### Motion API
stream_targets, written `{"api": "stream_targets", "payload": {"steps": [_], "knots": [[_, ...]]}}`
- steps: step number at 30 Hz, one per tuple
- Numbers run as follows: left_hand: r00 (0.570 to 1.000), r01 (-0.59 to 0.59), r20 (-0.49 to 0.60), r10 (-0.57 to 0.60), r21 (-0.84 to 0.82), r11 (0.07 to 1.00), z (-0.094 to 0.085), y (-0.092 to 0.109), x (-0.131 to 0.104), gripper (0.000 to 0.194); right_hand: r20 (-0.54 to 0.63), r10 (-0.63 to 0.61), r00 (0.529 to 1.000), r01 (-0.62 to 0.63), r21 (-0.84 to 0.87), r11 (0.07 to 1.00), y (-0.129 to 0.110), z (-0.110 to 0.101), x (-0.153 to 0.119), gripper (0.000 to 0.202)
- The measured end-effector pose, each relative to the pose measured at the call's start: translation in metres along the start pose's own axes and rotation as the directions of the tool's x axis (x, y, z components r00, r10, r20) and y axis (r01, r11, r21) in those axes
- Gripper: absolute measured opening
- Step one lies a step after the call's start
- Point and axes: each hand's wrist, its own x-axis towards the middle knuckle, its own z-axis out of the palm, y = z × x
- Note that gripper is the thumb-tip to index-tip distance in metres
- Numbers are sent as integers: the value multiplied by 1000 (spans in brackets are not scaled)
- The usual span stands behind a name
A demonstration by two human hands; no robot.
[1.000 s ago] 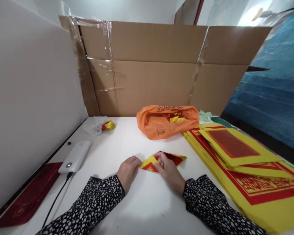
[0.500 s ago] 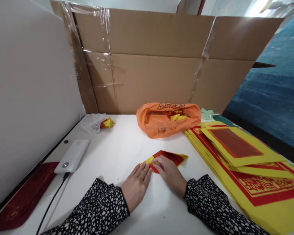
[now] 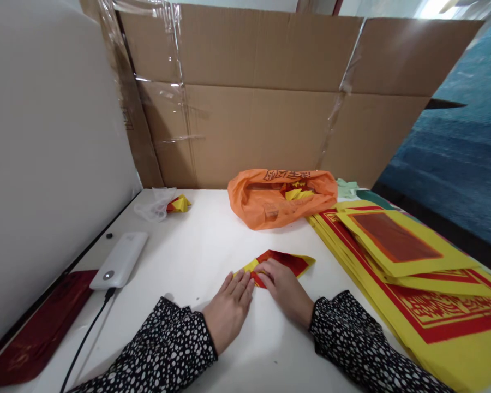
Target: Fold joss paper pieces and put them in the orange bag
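Note:
A folded red and yellow paper (image 3: 288, 261) lies on the white table between and beyond my hands, with a pointed end to the right. My left hand (image 3: 231, 305) rests flat on its left end, fingers stretched out and close together. My right hand (image 3: 284, 286) has its fingers bent and pinched on the middle of the folded paper, thumb near the left fingertips. The part of the paper under the fingers is hidden.
An orange plastic bag (image 3: 265, 204) holds yellow folded pieces. Yellow and red paper sheets (image 3: 425, 305) are stacked at right. At left are a white power bank (image 3: 120, 262) with a cable, a red packet (image 3: 41, 327), a clear bag (image 3: 155, 204) and a folded piece (image 3: 180, 204). Cardboard (image 3: 253, 125) stands behind.
The view has shifted very slightly. Both hands stay at the folded paper in nearly the same pose.

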Motion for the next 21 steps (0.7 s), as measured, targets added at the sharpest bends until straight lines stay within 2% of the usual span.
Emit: {"api": "stream_targets", "payload": {"steps": [4, 7, 11, 13, 16, 17, 18, 19, 20, 21], "knots": [[994, 83, 70, -83, -4, 997, -5, 8, 0, 48, -4, -27, 1000, 26, -166, 986, -5, -2, -7, 24], [987, 106, 125, -103, -24, 994, -9, 14, -2, 68, 27, -57, 998, 63, -304, 951, -4, -2, -30, 29], [983, 98, 160, -89, -50, 994, -10, 21, -1, 85, 93, -22, 995, 45, -253, 967, 5, -7, -68, 50], [978, 102, 185, -91, -51, 993, -9, 25, 3, 85, 114, 9, 993, 15, -210, 978, 5, -19, -74, 49], [969, 122, 221, -108, -49, 991, -11, 30, 12, 87, 31, -11, 999, 15, -121, 993, 1, -52, -55, 19], [968, 124, 224, -109, -54, 991, -13, 30, 17, 87, -63, -2, 998, -5, -105, 994, 2, -65, -43, 21], [969, 121, 225, -104, -63, 991, -17, 30, 22, 86, -193, 33, 981, -56, -112, 992, 4, -77, -30, 24], [970, 113, 225, -93, -77, 991, -20, 29, 29, 81, -272, 63, 960, -102, -131, 986, 8, -86, -17, 23], [971, 107, 223, -84, -93, 990, -24, 27, 36, 74, -289, 84, 954, -129, -141, 982, 14, -92, -4, 20], [971, 104, 227, -77, -111, 988, -27, 24, 44, 62, -252, 108, 962, -145, -136, 980, 22, -95, 7, 17]]}}
